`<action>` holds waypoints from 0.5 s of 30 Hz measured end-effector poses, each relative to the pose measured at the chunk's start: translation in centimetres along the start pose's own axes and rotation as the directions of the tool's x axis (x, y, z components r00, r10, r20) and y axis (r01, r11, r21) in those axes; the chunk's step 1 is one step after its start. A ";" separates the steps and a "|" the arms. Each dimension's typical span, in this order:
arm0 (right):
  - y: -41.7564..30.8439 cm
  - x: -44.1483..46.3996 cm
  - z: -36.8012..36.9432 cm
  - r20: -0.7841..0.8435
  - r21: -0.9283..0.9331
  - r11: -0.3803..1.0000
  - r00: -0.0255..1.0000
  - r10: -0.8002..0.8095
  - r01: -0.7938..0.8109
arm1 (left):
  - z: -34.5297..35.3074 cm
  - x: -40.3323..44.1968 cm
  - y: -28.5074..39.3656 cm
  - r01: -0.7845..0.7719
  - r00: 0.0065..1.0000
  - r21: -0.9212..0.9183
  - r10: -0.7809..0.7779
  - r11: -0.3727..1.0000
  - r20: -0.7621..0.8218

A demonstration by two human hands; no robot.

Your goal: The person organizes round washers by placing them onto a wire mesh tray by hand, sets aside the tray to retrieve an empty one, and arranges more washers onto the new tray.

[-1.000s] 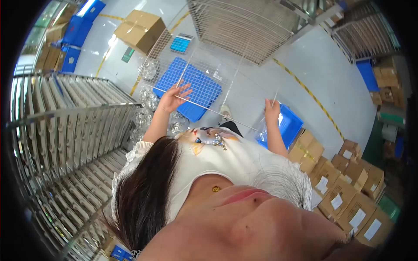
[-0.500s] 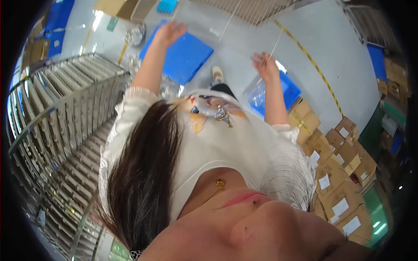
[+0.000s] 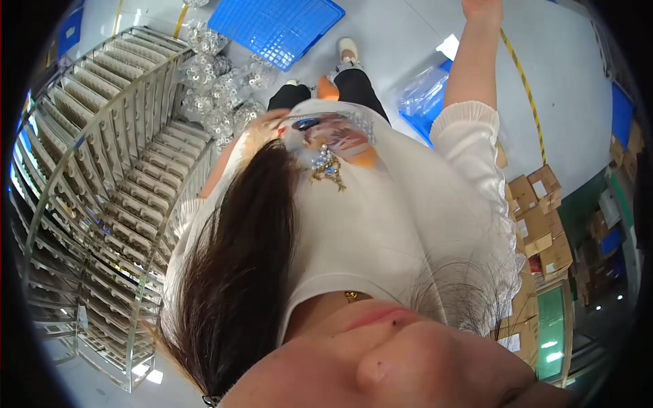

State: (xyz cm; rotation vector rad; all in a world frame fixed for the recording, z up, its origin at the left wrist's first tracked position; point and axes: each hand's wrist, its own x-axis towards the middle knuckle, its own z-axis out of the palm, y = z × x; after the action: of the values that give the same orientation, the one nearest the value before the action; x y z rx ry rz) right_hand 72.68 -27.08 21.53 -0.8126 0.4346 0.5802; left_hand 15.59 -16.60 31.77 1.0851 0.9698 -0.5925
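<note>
My left hand is drawn in near the waist beside the hem of the white shirt. Its fingers look loosely stretched, somewhat blurred, and nothing shows in them. My right arm reaches out forward, and the right hand is cut by the top edge, its fingers out of view. Ahead of my feet lies a blue plastic grid panel or crate. Clear bags of silvery ring-shaped parts sit on the floor near my left hand. Below my right forearm is a blue bin with clear plastic film over it.
Tall metal racks with many slotted shelves stand close on my left. Stacked cardboard boxes with white labels are on my right. A yellow-black tape line runs along the grey floor. My shoe is near the blue panel.
My left hand has come back from over the blue panel to my waist. My right hand has gone further forward and outward. The view has shifted, showing more bags and racks.
</note>
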 end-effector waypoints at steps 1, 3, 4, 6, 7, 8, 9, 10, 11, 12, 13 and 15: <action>0.1 -1.1 1.3 0.008 0.053 0.998 1.000 0.029 -0.030 | 0.2 -0.6 -1.2 0.050 0.999 0.045 -0.050 0.998 -0.019; 0.6 -0.7 1.6 0.120 0.017 0.997 0.990 0.070 -0.073 | 0.0 -1.5 -3.1 0.146 0.988 0.102 -0.140 0.984 -0.065; 1.0 -0.3 1.6 0.230 -0.018 0.995 0.967 0.104 -0.103 | -0.2 -1.9 -3.7 0.178 0.982 0.114 -0.168 0.977 -0.086; 2.2 1.6 2.2 0.154 -0.028 0.994 0.982 0.111 -0.108 | -0.6 -2.3 -4.8 0.222 0.970 0.122 -0.207 0.967 -0.128; 2.5 2.8 2.7 0.082 -0.033 0.994 0.991 0.107 -0.104 | -0.9 -2.3 -5.2 0.229 0.967 0.121 -0.211 0.966 -0.145; 2.5 3.5 2.9 0.112 -0.036 0.996 0.990 0.090 -0.087 | -1.3 -2.3 -5.6 0.235 0.963 0.119 -0.214 0.965 -0.162; 2.6 4.2 2.5 0.056 -0.081 0.996 0.998 0.039 -0.035 | -1.6 -2.0 -5.8 0.227 0.963 0.108 -0.206 0.968 -0.175; 2.3 5.1 3.1 0.003 -0.125 0.992 1.000 -0.019 0.019 | -2.0 -1.9 -6.1 0.227 0.960 0.102 -0.204 0.969 -0.192; 1.5 5.4 4.7 0.040 -0.124 0.991 0.998 -0.042 0.047 | -2.4 -1.8 -6.5 0.236 0.954 0.096 -0.211 0.967 -0.214; 0.8 5.0 6.2 -0.030 -0.123 0.992 0.999 -0.025 0.021 | -2.8 -1.6 -6.7 0.234 0.951 0.090 -0.209 0.968 -0.228; 0.4 4.9 7.0 -0.105 -0.120 0.993 0.994 -0.007 -0.006 | -3.1 -1.4 -6.9 0.230 0.949 0.083 -0.204 0.970 -0.242; 0.2 5.3 7.2 -0.124 -0.148 0.980 0.985 0.117 -0.135 | -3.8 -1.0 -7.3 0.219 0.945 0.076 -0.192 0.973 -0.263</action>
State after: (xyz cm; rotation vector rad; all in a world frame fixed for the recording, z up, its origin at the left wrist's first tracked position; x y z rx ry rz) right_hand 77.61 -19.73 22.84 -0.9763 0.5541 0.6936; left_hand 7.92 -15.92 28.78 1.1810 1.2993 -0.6916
